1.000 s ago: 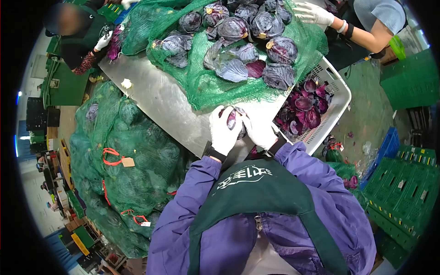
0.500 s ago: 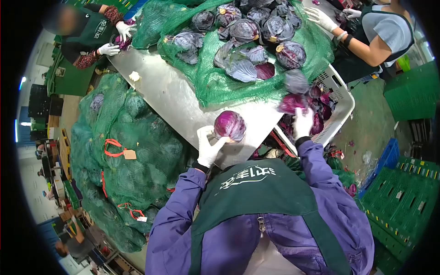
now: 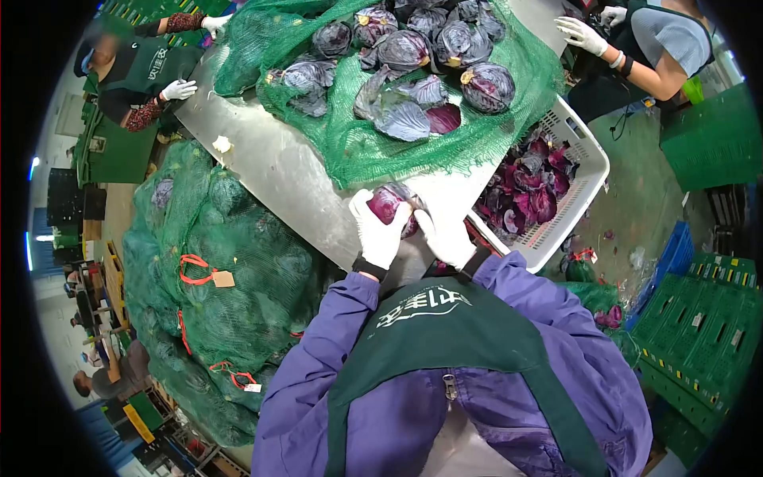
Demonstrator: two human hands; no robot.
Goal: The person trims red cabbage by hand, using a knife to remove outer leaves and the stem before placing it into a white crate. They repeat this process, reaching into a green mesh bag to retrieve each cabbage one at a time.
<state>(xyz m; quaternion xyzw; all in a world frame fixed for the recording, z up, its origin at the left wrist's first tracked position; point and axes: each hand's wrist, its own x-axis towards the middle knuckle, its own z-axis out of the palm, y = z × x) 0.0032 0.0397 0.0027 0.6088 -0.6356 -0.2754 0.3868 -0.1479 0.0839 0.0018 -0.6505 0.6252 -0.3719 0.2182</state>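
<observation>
While the left hand (image 3: pixel 376 238) clasps a purple cabbage (image 3: pixel 385 203), the right hand (image 3: pixel 447 241) at its side, grip unclear, a loosened hold could send it rolling off the bench (image 3: pixel 274 159).

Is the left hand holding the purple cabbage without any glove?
No, the left hand holding the purple cabbage wears a white glove.

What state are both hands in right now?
Left hand: closed on the purple cabbage.
Right hand: at the purple cabbage's right side; grip can't be told.
</observation>
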